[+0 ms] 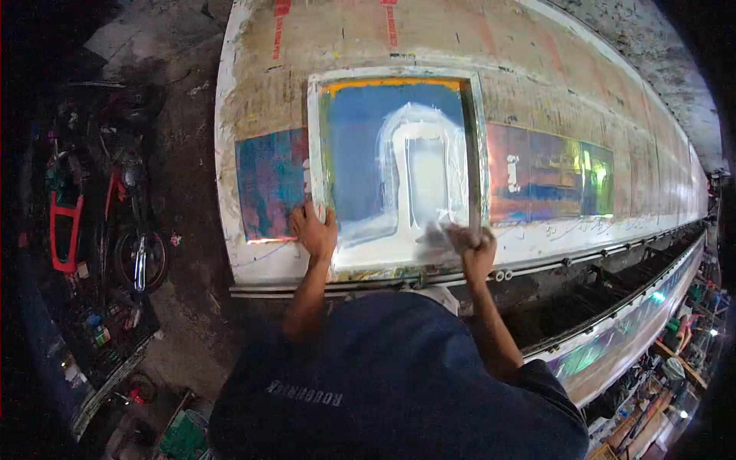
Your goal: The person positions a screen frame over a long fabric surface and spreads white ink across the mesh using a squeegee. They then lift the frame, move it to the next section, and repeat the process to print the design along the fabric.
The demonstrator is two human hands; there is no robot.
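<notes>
A screen-printing frame (313, 115) with pale rails lies on the long table in front of me. Its blue mesh (354, 146) has an orange band along the far edge and a whitish arch-shaped area in the middle. My left hand (315, 232) is wrapped round the lower part of the left rail. At the lower end of the right rail, my right hand (477, 251) is closed on the frame. The fingers there are partly blurred, with a dark smear over the mesh beside them.
Printed multicoloured panels (270, 184) show on both sides of the frame, on the long table (353, 38). Metal rails (537, 268) run along its near edge. A second long table (621, 345) stands at right. On the left are a bicycle (140, 261) and a red frame-like part (66, 230).
</notes>
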